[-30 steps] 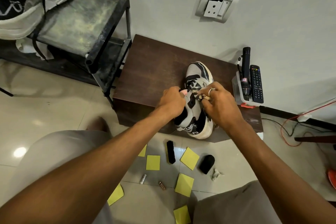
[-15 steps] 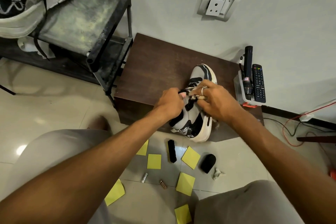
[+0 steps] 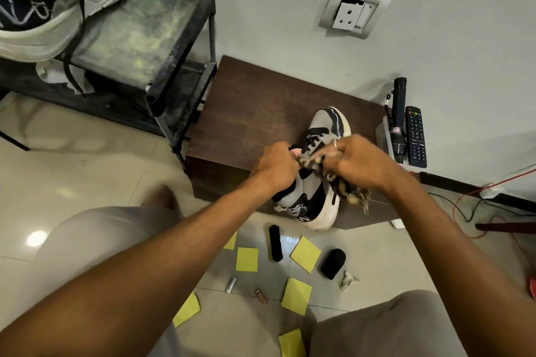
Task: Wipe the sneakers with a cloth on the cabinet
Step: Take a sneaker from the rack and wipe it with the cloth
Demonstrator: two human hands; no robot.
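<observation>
A grey, black and white sneaker [image 3: 324, 127] stands on the dark brown cabinet [image 3: 255, 107], its heel over the front edge. My left hand [image 3: 275, 165] grips the sneaker's left side near the collar. My right hand [image 3: 356, 162] is closed on a patterned brown cloth [image 3: 358, 197], pressed against the laces and right side; a loose end of the cloth hangs below the wrist. A second, matching sneaker [image 3: 43, 3] sits on the metal shoe rack [image 3: 162, 38] at the upper left.
A black torch [image 3: 398, 113] and a remote control [image 3: 416, 136] lie on a box at the cabinet's right end. On the floor are a black brush [image 3: 275, 242], a black applicator [image 3: 333, 264], yellow sticky notes [image 3: 247, 259], two batteries and red cables at the right.
My right hand and the cloth have shifted along the laces toward the toe, with more cloth now hanging out below it. The left hand keeps its hold on the sneaker.
</observation>
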